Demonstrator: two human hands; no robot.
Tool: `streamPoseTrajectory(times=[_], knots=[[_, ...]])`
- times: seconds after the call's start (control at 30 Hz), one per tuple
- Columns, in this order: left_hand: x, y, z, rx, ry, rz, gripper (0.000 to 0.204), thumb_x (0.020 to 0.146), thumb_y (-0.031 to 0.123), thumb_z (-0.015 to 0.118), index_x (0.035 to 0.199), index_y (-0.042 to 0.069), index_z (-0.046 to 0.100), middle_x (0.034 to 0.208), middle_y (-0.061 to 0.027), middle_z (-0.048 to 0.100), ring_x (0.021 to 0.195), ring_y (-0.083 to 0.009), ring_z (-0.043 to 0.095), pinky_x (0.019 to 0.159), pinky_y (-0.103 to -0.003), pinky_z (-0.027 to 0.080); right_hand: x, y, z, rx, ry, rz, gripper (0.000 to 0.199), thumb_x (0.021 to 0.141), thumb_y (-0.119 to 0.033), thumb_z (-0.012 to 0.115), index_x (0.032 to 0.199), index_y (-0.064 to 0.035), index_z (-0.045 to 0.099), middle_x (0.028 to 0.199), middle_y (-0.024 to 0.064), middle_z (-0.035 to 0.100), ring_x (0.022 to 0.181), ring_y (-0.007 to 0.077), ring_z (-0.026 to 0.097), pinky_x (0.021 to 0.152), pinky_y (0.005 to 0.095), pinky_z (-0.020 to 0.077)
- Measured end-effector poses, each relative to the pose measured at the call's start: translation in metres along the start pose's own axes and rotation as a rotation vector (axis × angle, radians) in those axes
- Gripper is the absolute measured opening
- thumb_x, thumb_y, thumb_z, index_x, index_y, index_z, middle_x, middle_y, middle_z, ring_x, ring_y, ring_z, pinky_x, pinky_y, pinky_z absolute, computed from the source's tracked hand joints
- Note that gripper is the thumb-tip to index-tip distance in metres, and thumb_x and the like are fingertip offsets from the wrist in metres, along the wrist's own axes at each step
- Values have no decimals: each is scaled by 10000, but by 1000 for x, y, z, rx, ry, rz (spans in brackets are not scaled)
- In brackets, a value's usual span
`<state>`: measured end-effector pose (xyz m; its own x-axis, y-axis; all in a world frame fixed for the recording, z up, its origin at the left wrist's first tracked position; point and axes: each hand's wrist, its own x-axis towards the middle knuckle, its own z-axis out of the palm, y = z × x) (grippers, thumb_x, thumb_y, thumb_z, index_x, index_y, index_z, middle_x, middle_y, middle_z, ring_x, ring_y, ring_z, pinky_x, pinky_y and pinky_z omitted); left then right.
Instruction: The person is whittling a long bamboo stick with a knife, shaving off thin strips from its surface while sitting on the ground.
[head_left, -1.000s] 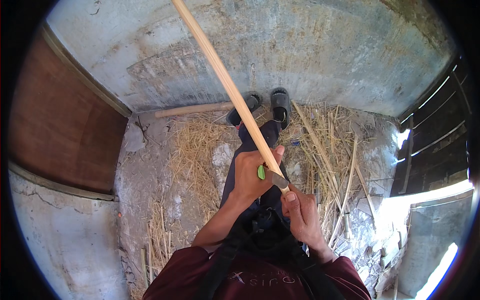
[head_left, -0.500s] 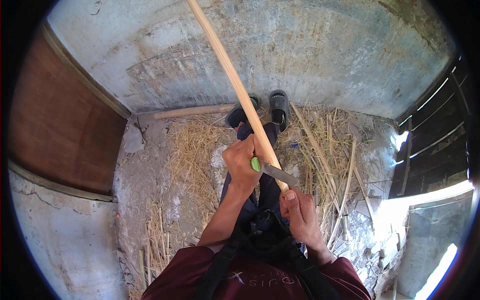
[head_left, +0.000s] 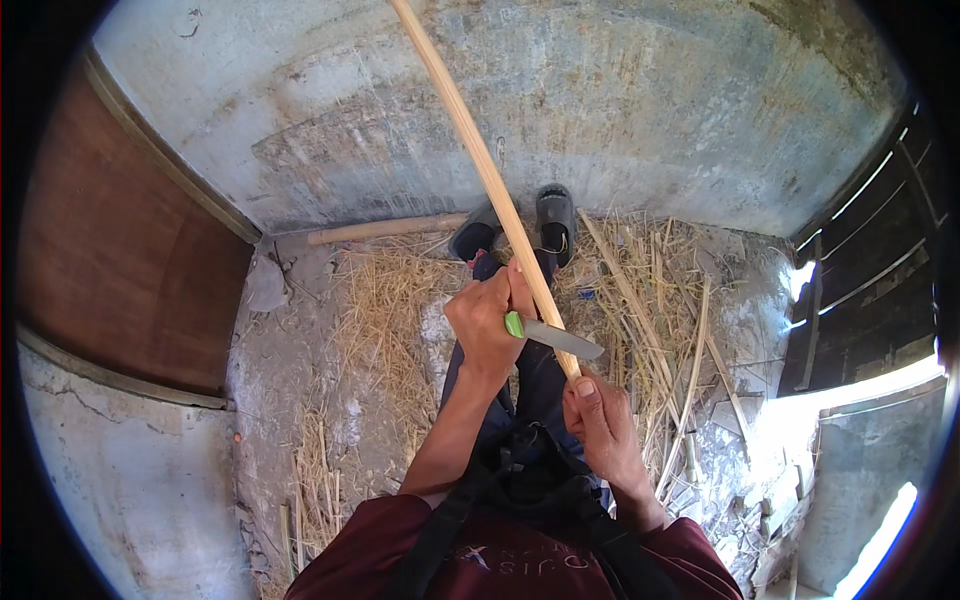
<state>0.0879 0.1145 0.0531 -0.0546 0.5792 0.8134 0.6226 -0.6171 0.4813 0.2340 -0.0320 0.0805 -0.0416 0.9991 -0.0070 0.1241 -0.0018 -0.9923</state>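
A long pale strip of split bamboo (head_left: 477, 146) slants from the top of the view down toward my body. My right hand (head_left: 604, 425) is closed around its near end, the thumb lying along the top. My left hand (head_left: 487, 322) grips a knife (head_left: 560, 338) by its green handle, most of which the fingers hide. The blade crosses over the strip just beyond my right hand, its tip pointing right. Part of my left hand is beside the strip; I cannot tell whether its fingers touch the underside.
Straw-like shavings (head_left: 385, 300) litter the floor, and several thin strips (head_left: 690, 370) lie at the right. A thick pole (head_left: 385, 228) rests along the base of the stained wall (head_left: 650, 110). A brown door panel (head_left: 130, 240) stands left, dark slats (head_left: 870, 290) right.
The strip's far end has shifted slightly to the right. The knife blade has turned a little, its tip now higher and flatter across the strip. Both hands keep their holds.
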Motion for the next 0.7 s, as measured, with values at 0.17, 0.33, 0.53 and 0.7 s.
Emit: streamPoseTrajectory(times=[0.17, 0.33, 0.53, 0.7], knots=[[11, -27, 4, -17, 86, -166, 272, 1021, 110, 669, 791, -26, 721, 549, -171, 546, 435, -348, 540, 453, -434, 354, -12, -1, -3, 3, -63, 55, 482, 1174, -342, 388, 890, 3, 568, 623, 50, 483, 573, 154, 470, 577, 340, 400], [57, -73, -22, 155, 130, -253, 342, 1062, 199, 659, 898, -81, 766, 552, -180, 525, 449, -239, 471, 482, -428, 354, -36, 14, -11, 74, -139, 141, 473, 1177, -336, 391, 862, -19, 546, 650, 17, 469, 604, 120, 428, 577, 323, 370], [24, -116, -34, -300, 65, -778, 494, 1088, 338, 648, 711, 20, 623, 535, -3, 443, 491, -106, 414, 490, -334, 285, -27, 21, -28, 140, -144, 195, 465, 1179, -344, 394, 855, -42, 538, 685, -9, 451, 629, 92, 401, 586, 291, 350], [-22, -107, -56, -448, -100, -869, 494, 1113, 372, 597, 707, 100, 522, 565, 54, 423, 530, -61, 386, 522, -284, 283, -11, 40, -43, -70, -138, 117, 383, 1124, -334, 557, 923, -17, 630, 682, 36, 507, 628, 110, 467, 588, 317, 384]])
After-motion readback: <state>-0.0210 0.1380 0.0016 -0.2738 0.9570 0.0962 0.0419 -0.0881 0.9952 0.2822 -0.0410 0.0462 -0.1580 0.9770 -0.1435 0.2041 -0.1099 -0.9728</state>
